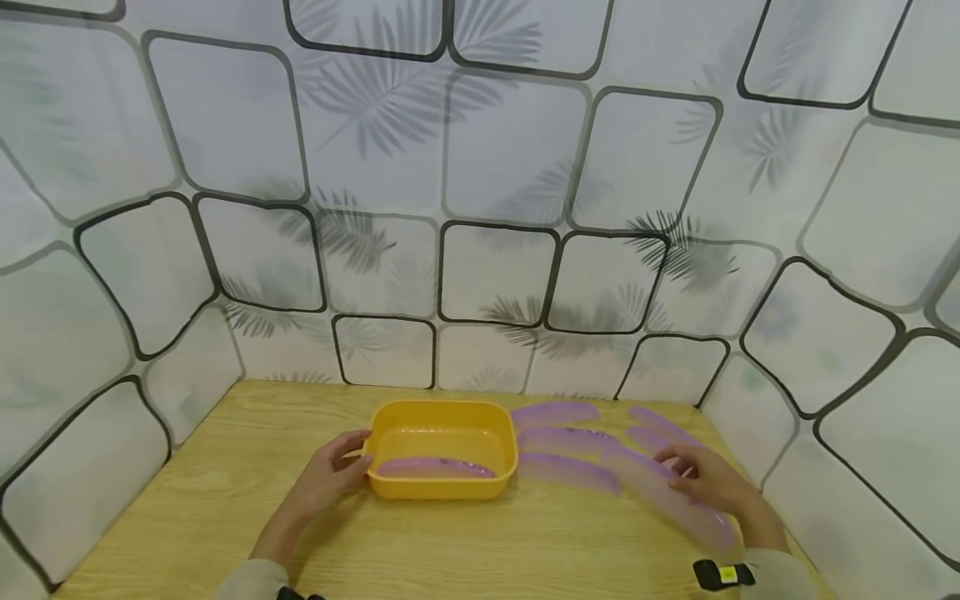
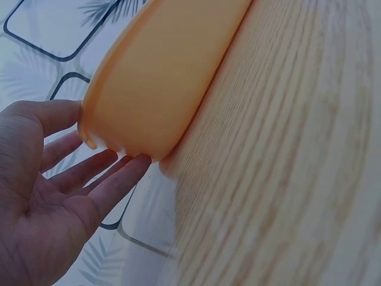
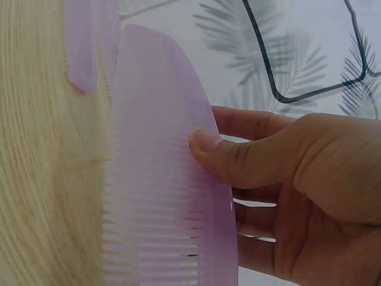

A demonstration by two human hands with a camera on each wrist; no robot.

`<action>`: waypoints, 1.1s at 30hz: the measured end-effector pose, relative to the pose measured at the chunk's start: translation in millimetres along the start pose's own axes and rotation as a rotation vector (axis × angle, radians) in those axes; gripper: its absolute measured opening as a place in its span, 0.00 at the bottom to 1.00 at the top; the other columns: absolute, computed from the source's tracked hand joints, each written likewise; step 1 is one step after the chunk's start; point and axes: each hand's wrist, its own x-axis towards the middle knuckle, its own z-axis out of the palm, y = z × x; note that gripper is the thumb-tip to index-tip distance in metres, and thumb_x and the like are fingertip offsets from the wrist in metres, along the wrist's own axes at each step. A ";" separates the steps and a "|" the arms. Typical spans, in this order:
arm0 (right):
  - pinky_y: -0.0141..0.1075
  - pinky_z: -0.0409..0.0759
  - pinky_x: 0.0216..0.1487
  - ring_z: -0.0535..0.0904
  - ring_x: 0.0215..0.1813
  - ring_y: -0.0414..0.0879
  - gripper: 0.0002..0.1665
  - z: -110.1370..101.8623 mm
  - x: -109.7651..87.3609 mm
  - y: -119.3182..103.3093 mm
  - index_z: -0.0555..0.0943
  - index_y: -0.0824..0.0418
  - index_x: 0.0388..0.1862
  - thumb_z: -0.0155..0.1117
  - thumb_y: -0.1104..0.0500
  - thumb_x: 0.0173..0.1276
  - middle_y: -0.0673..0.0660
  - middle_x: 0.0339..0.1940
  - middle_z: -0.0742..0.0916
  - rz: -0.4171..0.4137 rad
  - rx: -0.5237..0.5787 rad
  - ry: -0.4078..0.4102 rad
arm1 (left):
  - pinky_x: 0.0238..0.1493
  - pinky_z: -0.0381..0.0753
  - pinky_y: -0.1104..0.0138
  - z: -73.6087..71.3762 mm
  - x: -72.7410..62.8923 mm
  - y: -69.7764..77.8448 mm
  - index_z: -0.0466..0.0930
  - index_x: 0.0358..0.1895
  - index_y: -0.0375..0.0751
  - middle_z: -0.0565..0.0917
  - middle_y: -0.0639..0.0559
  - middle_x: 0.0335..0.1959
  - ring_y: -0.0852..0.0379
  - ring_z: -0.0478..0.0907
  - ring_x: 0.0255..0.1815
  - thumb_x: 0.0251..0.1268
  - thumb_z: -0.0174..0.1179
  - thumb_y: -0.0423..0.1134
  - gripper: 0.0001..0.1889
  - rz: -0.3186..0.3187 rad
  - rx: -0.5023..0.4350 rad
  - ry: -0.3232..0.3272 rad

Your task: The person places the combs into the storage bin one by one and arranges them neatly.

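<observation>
A yellow plastic box (image 1: 472, 489) stands on the wooden table, with one purple comb (image 1: 431, 469) lying inside near its front wall. My left hand (image 1: 333, 473) holds the box by its left end, thumb at the rim and fingertips against the outer wall (image 2: 134, 101). On the right side, my right hand (image 1: 708, 478) pinches a translucent purple comb (image 3: 164, 119) by its spine, thumb on the near face and the other fingers behind. The held comb's teeth point toward the table in the right wrist view.
Several more purple combs lie on the table right of the box, among them a back comb (image 1: 558, 412) and a front comb (image 1: 566, 471). The wooden tabletop (image 1: 450, 550) meets patterned walls (image 1: 495, 275) at the back and both sides.
</observation>
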 end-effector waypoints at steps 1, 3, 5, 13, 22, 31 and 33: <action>0.32 0.81 0.24 0.78 0.29 0.32 0.16 0.0 1.2 -0.6 0.76 0.77 0.53 0.65 0.72 0.69 0.61 0.35 0.85 -0.008 -0.003 0.004 | 0.53 0.90 0.63 0.2 -0.2 -0.3 0.64 0.75 0.29 0.69 0.24 0.73 0.30 0.76 0.69 0.78 0.58 0.37 0.29 0.000 -0.002 0.002; 0.32 0.81 0.24 0.78 0.29 0.32 0.16 -0.2 4.0 -1.9 0.77 0.77 0.53 0.65 0.71 0.69 0.61 0.35 0.86 -0.026 -0.012 0.011 | 0.53 0.90 0.63 0.4 -0.4 -1.1 0.64 0.75 0.29 0.69 0.24 0.73 0.30 0.76 0.69 0.78 0.58 0.37 0.29 0.000 -0.006 0.005; 0.32 0.81 0.24 0.77 0.28 0.32 0.16 -0.7 6.8 -3.8 0.77 0.76 0.53 0.66 0.71 0.69 0.61 0.34 0.86 -0.044 -0.022 0.017 | 0.54 0.90 0.62 0.3 -0.8 -1.4 0.63 0.75 0.28 0.69 0.24 0.73 0.30 0.76 0.69 0.78 0.58 0.37 0.29 0.004 -0.005 0.002; 0.33 0.81 0.23 0.78 0.27 0.32 0.15 -1.6 16.0 -16.2 0.78 0.77 0.53 0.65 0.71 0.70 0.62 0.34 0.86 -0.074 -0.026 0.019 | 0.54 0.89 0.62 -0.5 -0.7 -1.5 0.64 0.75 0.28 0.69 0.24 0.72 0.30 0.75 0.69 0.78 0.58 0.36 0.29 -0.007 -0.025 0.007; 0.30 0.80 0.26 0.79 0.29 0.35 0.16 0.6 28.3 -32.4 0.79 0.75 0.56 0.64 0.70 0.71 0.63 0.37 0.87 -0.055 -0.052 0.006 | 0.54 0.89 0.64 -0.9 0.0 -5.0 0.65 0.75 0.28 0.70 0.23 0.72 0.29 0.76 0.68 0.78 0.58 0.38 0.29 0.035 0.019 0.005; 0.31 0.80 0.26 0.77 0.30 0.33 0.15 0.6 41.6 -45.1 0.82 0.69 0.56 0.65 0.67 0.72 0.61 0.38 0.86 -0.054 -0.105 0.011 | 0.54 0.89 0.61 -1.0 0.5 -4.4 0.64 0.75 0.29 0.69 0.23 0.72 0.29 0.75 0.69 0.78 0.58 0.36 0.28 0.033 -0.007 0.002; 0.31 0.80 0.26 0.76 0.29 0.33 0.14 0.1 43.6 -47.8 0.82 0.69 0.55 0.66 0.67 0.72 0.61 0.39 0.86 -0.062 -0.120 0.011 | 0.55 0.89 0.61 -0.8 0.7 -4.7 0.64 0.75 0.28 0.69 0.23 0.73 0.29 0.75 0.69 0.78 0.58 0.36 0.28 0.033 -0.014 0.001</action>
